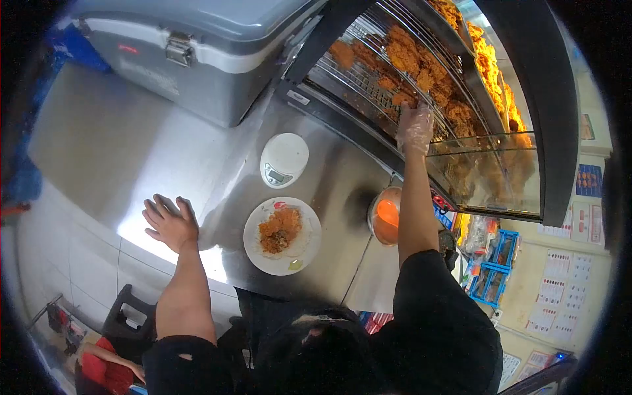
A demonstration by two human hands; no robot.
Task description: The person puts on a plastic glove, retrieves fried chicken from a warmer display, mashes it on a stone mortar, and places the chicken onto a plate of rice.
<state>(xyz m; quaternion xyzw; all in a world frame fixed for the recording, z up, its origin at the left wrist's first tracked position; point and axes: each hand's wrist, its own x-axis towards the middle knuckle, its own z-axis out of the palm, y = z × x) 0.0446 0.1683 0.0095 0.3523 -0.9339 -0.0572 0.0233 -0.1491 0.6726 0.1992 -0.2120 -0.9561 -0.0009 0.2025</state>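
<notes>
My right hand, in a clear plastic glove, reaches into the glass display warmer among pieces of fried chicken. Its fingertips are partly hidden against the rack, and what they touch is hard to make out. My bare left hand rests on the edge of the steel counter with fingers spread, holding nothing. Between my arms lies a white plate of rice topped with brown and orange food. Just above the plate stands a white digital scale with nothing on it.
A large grey cooler box stands at the upper left. Near my right forearm is a metal bowl with orange contents. Blue baskets are at the right. A black stool and a person's arm show at the lower left.
</notes>
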